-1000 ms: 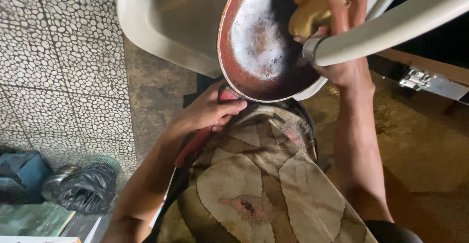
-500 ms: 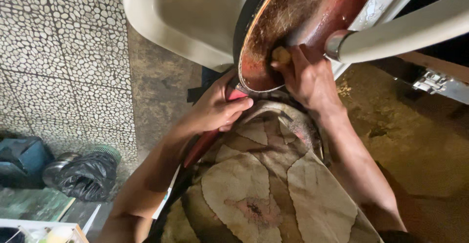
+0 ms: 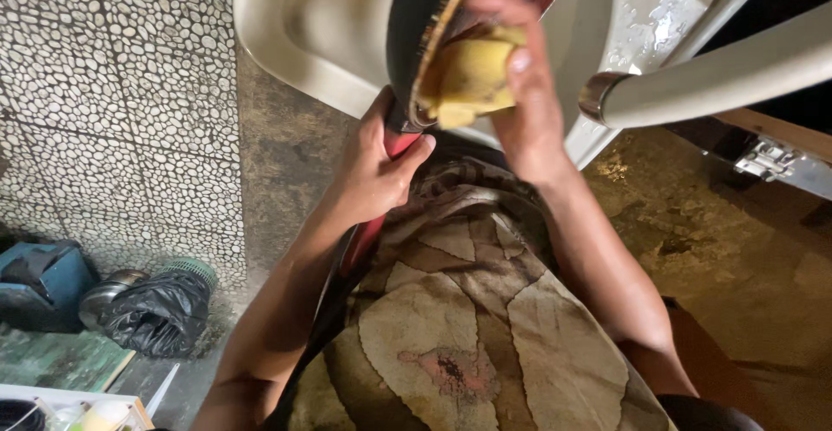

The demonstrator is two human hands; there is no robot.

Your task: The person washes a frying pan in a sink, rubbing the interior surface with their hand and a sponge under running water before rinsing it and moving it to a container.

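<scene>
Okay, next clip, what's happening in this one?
A person stands at a pale sink, scrubbing a frying pan. The left hand grips the pan's red handle, tilting the pan on edge over the basin. The right hand presses a yellow sponge against the pan's rim. A black plastic bag lies on the floor by the pebble-tiled wall.

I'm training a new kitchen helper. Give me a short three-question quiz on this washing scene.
1. True or false: the right hand presses a yellow sponge against the pan.
2. What does the left hand hold?
A. the tap
B. the pan's red handle
C. a black bag
3. Fill in: the pan is held over a pale ____.

Key: 1 true; 2 B; 3 sink.
</scene>
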